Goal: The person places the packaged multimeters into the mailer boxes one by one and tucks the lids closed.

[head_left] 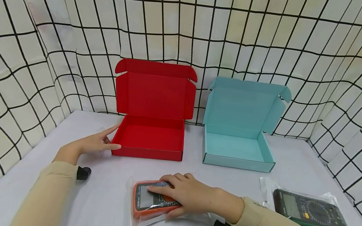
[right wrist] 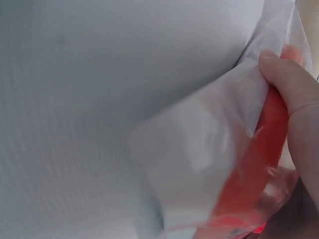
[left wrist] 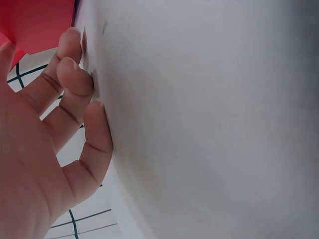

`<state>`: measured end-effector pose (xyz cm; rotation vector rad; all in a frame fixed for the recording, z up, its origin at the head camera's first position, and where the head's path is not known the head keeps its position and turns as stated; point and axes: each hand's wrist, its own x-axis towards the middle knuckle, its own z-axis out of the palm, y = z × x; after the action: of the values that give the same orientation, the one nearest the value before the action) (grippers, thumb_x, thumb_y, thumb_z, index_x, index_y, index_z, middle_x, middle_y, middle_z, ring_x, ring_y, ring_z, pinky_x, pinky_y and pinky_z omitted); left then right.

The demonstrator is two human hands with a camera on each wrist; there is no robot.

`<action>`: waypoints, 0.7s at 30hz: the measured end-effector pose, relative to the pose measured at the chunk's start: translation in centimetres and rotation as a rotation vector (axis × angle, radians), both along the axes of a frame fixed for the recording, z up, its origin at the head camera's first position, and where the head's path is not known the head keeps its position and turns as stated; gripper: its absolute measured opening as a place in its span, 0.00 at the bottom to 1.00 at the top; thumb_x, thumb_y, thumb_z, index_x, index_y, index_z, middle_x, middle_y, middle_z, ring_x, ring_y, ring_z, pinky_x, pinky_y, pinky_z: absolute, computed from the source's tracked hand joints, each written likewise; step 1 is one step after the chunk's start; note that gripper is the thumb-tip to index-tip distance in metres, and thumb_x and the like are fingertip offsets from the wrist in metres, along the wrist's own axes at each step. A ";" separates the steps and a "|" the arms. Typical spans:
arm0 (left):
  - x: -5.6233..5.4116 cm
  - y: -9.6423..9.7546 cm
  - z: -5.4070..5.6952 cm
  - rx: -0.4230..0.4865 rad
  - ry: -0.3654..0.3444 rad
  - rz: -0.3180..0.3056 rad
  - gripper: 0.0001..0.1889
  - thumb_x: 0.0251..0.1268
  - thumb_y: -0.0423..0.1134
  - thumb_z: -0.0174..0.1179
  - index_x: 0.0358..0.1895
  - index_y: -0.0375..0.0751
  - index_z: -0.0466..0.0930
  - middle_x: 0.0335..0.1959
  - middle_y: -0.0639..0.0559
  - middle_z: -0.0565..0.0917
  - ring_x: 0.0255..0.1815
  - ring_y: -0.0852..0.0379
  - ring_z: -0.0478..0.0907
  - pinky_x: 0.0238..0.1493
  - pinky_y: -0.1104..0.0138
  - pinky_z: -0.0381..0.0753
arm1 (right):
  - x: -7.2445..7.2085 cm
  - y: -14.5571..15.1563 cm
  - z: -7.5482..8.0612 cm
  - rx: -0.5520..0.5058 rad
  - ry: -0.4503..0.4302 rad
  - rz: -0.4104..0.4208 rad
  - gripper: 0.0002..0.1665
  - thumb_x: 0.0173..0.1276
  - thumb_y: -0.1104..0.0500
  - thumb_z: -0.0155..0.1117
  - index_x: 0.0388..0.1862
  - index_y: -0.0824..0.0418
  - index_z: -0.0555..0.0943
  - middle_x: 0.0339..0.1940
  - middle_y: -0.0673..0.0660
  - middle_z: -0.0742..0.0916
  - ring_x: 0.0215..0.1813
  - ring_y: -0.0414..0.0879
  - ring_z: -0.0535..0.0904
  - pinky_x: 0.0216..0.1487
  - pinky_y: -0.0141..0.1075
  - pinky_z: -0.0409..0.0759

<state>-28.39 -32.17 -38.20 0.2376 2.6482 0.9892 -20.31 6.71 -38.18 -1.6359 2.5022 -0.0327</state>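
My right hand grasps the bagged orange meter on the table, thumb curled under its edge, seen only from the right wrist. My left hand, fingers relaxed, touches the red box at eleven o'clock.

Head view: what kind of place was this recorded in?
Probably a staged recording booth, not a home: grid-patterned cloth walls enclose a plain white table, with open red box and teal box set side by side.
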 end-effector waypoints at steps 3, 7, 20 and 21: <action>0.0 0.0 0.0 0.010 -0.008 0.000 0.56 0.67 0.57 0.66 0.85 0.50 0.34 0.44 0.42 0.75 0.48 0.48 0.72 0.45 0.58 0.75 | 0.0 -0.1 0.1 0.009 0.016 0.005 0.50 0.69 0.32 0.65 0.84 0.36 0.55 0.74 0.50 0.71 0.69 0.45 0.68 0.66 0.45 0.71; 0.2 -0.1 0.1 0.019 -0.028 0.005 0.56 0.67 0.57 0.66 0.85 0.50 0.33 0.47 0.41 0.76 0.49 0.47 0.72 0.47 0.56 0.75 | 0.0 -0.2 0.2 0.007 0.027 0.016 0.48 0.69 0.33 0.65 0.83 0.37 0.58 0.74 0.49 0.72 0.68 0.45 0.69 0.64 0.44 0.72; 0.1 -0.1 0.4 0.015 -0.035 0.004 0.56 0.67 0.58 0.65 0.85 0.50 0.33 0.51 0.38 0.75 0.53 0.44 0.72 0.49 0.53 0.77 | -0.2 -0.1 0.2 -0.017 0.042 0.034 0.48 0.69 0.34 0.66 0.83 0.37 0.58 0.73 0.50 0.72 0.66 0.44 0.70 0.62 0.43 0.73; 0.1 -0.1 0.4 0.016 -0.037 0.002 0.56 0.67 0.58 0.65 0.85 0.50 0.33 0.51 0.38 0.75 0.53 0.44 0.72 0.50 0.53 0.77 | -0.2 -0.1 0.2 -0.017 0.039 0.034 0.48 0.69 0.33 0.66 0.83 0.37 0.58 0.73 0.50 0.73 0.66 0.44 0.70 0.62 0.43 0.73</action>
<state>-28.32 -32.23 -37.82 0.2178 2.6091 1.0067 -20.47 6.62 -37.97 -1.7016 2.5091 -0.0186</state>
